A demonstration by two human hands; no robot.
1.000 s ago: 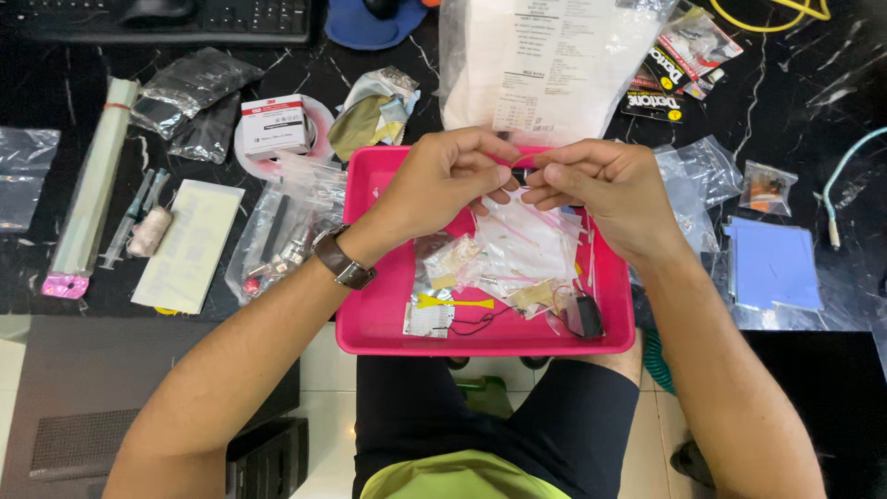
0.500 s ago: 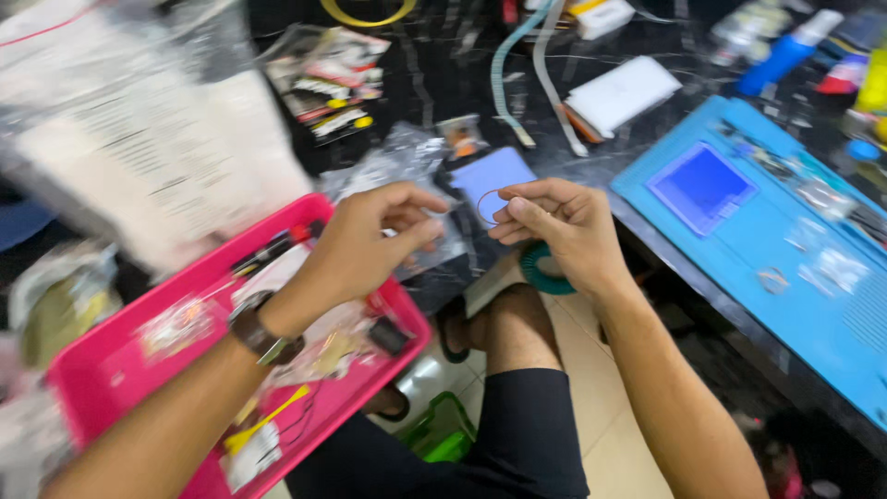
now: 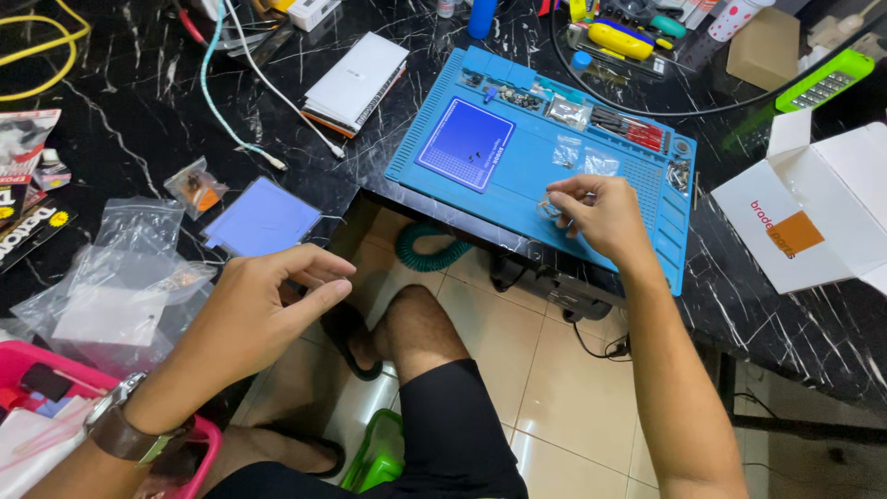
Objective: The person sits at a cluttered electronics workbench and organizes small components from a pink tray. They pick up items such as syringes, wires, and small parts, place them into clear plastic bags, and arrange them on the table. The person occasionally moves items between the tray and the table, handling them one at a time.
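Note:
My right hand (image 3: pixel 593 218) rests on the blue work mat (image 3: pixel 517 162), fingertips pinching a small clear bag (image 3: pixel 552 209). Two more small clear bags (image 3: pixel 582 157) lie on the mat just beyond it, near a dark blue square panel (image 3: pixel 467 143). My left hand (image 3: pixel 268 310) hovers over the table's near edge with fingers loosely curled and apart, holding nothing. It is nearest to a pale blue square sheet (image 3: pixel 263 220) and a heap of clear plastic bags (image 3: pixel 120 286). A corner of the pink tray (image 3: pixel 23 362) shows at the lower left by my left wrist.
A white flat box (image 3: pixel 356 79) and cables lie behind the sheet. An open white carton (image 3: pixel 822 208) stands right of the mat, with a green device (image 3: pixel 822 85) and tools behind it. A teal coiled hose (image 3: pixel 425 254) hangs under the black marble table.
The view has swung right, from the pink tray to the blue mat. My right hand travelled from the tray to the mat. My left hand came off the tray.

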